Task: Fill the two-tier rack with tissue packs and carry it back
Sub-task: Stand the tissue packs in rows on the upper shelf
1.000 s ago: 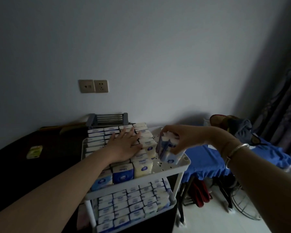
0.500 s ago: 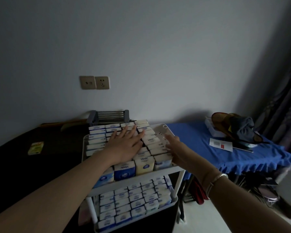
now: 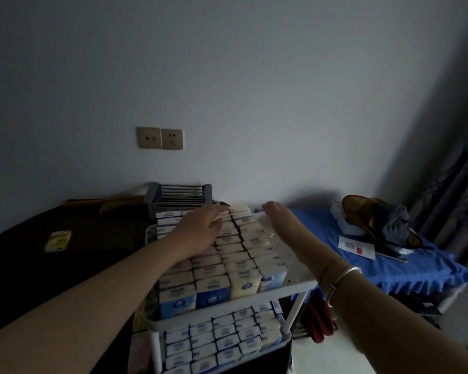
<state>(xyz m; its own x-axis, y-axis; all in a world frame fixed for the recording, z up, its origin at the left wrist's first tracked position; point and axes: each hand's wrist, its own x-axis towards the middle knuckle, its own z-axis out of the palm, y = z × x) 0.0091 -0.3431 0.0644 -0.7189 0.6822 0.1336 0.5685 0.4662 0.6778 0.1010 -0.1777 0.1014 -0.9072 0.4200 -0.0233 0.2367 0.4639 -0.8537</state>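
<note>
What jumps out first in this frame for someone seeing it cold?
The white two-tier rack at centre, both tiers packed with rows of tissue packs; only a bare strip remains along the top tier's right side. The left hand lies flat on the top rows, while the right hand reaches empty over that bare strip toward the far edge. To the right, a blue-covered table holds clutter.

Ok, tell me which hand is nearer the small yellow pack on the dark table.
Left. The left hand rests on the top-tier tissue packs, closer to the yellow pack. The right hand is beyond it, over the rack's far right edge.
</note>
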